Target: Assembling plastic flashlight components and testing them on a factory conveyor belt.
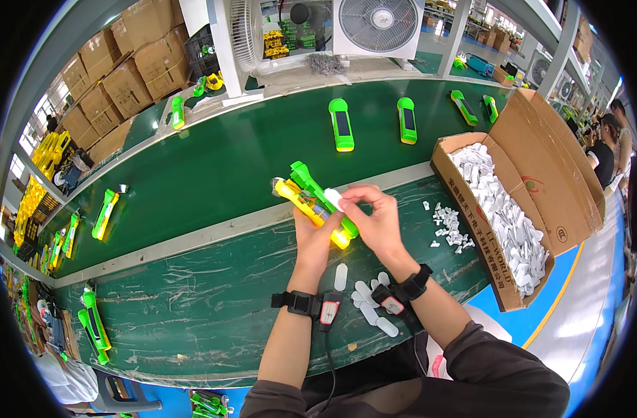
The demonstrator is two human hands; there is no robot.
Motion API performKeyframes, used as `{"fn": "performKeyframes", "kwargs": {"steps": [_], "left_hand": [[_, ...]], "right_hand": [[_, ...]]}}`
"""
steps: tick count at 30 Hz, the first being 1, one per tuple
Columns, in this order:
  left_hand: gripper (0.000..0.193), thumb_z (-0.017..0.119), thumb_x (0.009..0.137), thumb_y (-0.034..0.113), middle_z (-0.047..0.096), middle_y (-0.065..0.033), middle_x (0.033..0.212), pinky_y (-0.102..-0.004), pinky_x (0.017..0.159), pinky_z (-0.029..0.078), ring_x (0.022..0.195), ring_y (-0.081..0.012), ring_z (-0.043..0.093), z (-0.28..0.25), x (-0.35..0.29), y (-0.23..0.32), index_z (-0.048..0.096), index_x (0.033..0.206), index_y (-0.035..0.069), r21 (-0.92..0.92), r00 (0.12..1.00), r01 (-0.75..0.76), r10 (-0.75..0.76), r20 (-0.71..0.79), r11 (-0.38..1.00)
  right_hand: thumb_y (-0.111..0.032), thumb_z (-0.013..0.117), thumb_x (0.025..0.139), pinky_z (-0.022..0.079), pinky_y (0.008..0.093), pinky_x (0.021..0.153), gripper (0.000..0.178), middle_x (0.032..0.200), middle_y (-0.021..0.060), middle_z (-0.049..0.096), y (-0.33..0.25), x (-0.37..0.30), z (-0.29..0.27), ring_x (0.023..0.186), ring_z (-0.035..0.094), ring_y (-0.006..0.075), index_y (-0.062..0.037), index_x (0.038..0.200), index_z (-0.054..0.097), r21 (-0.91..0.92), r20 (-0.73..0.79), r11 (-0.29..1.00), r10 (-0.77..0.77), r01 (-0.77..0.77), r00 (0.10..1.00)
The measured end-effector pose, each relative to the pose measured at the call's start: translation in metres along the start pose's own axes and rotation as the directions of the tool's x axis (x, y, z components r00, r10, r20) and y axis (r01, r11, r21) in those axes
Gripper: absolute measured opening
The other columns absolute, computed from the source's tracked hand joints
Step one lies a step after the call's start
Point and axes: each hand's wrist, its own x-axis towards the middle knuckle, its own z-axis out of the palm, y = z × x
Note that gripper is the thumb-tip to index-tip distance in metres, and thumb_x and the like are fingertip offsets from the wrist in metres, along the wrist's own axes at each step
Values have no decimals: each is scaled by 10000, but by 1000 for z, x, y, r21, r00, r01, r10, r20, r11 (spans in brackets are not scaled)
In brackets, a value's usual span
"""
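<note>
Smooth white round-ended strips (368, 313) on scuffed green surface (214, 292) | left hand (311, 242): fingers grasping parted yellow-and-green plastic housing (311, 184) above surface's far edge | right hand (379, 223): fingers pinching white rounded piece (333, 198) at housing | smooth green belt (249, 153) beyond

A bright factory hall, curved by the fisheye lens. A wide, smooth green conveyor belt (263, 132) sweeps across the middle. On its near side, a pale metal rail (186, 248) separates it from a workbench (193, 299) with a scuffed, scratched green top. Behind the belt, a white box fan (406, 43) faces forward, between pale upright posts (455, 35). Brown cardboard cartons (141, 76) are stacked high at upper left. Daylight shows through windows (32, 138) along the far left. At right, the blue floor (549, 273) carries a curved yellow line (568, 282) beside a light grey walkway (588, 301).
</note>
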Motion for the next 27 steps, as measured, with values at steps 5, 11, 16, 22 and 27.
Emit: {"fn": "performKeyframes", "kwargs": {"steps": [5,11,16,22,27], "left_hand": [[515,576,847,-55,465,-73,1187,-358,928,485,1090,-193,532,4,-3,-2,323,1281,56,-29,1000,15,-15,14,999],[509,593,864,-2,460,-57,1188,-316,916,469,1098,-160,505,3,0,-4,314,1286,52,49,1000,-30,30,-3,998],[541,630,854,40,462,-49,1179,-282,884,459,1071,-136,501,-4,3,-12,312,1292,54,183,994,-108,104,33,977],[578,641,842,31,462,-48,1186,-285,892,455,1078,-138,498,-2,4,-12,301,1309,56,136,995,-93,88,39,986],[599,641,836,26,454,-57,1209,-289,901,454,1095,-149,496,-3,4,-13,288,1319,59,206,994,-112,109,24,972]], "right_hand": [[-81,739,725,430,342,895,101,1247,163,513,-10,-4,24,1230,351,345,-78,823,713,-409,-8,899,-175,156,985],[-116,738,725,280,444,1035,105,1351,162,423,-11,2,40,1254,321,324,-91,825,726,-313,-62,949,-41,20,997],[-112,719,731,297,453,1016,84,1300,186,472,-16,1,46,1208,366,358,-56,794,723,-331,-110,937,79,-111,991],[-123,715,730,301,425,1020,99,1251,164,517,-13,4,43,1189,416,307,-54,800,722,-277,-163,952,86,-129,983],[-123,716,727,368,397,973,110,1225,152,540,-5,18,36,1128,496,299,-28,782,712,-259,15,955,153,-144,988]]}}
